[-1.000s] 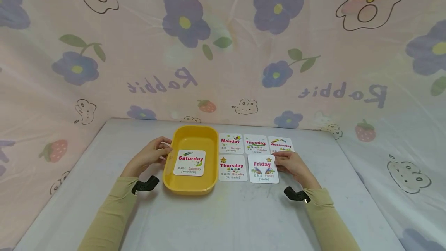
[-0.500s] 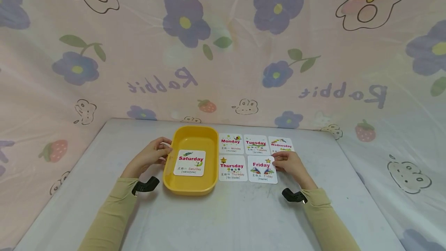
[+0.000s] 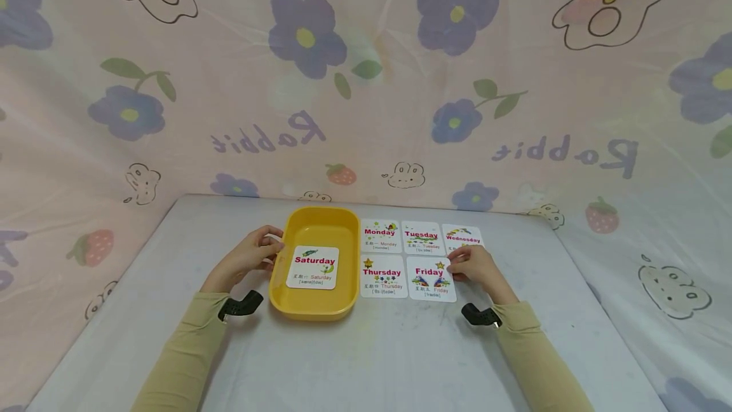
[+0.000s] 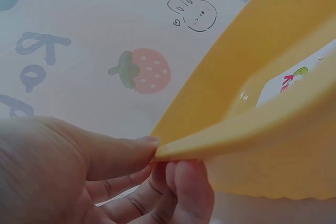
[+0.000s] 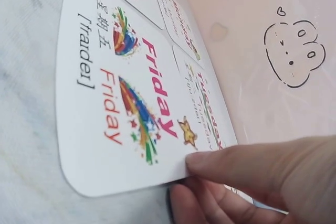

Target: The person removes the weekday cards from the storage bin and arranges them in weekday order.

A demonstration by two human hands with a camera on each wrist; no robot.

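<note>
My left hand [image 3: 246, 256] pinches the left rim of a yellow plastic tray [image 4: 252, 129], thumb on top and fingers curled under the edge. A white Saturday card [image 3: 313, 267] lies in that tray. With thumb and fingers my right hand [image 3: 474, 267] pinches the upper right corner of the Friday card [image 5: 131, 93], as the right wrist view shows. This card sits close over the table, right of the Thursday card [image 3: 383, 277] and below the Tuesday card [image 3: 422, 238]. The fingers partly cover the lower part of the Wednesday card [image 3: 462, 236].
The Monday card [image 3: 380, 236] lies at the tray's right side, first in the upper row. All this stands on a white-covered table [image 3: 400, 361]. A curtain printed with flowers and rabbits [image 3: 389, 81] rises behind the table's far edge.
The Friday card has come down and slightly left into line beside the Thursday card, with my right hand still holding its corner. My left hand and the tray stay in place.
</note>
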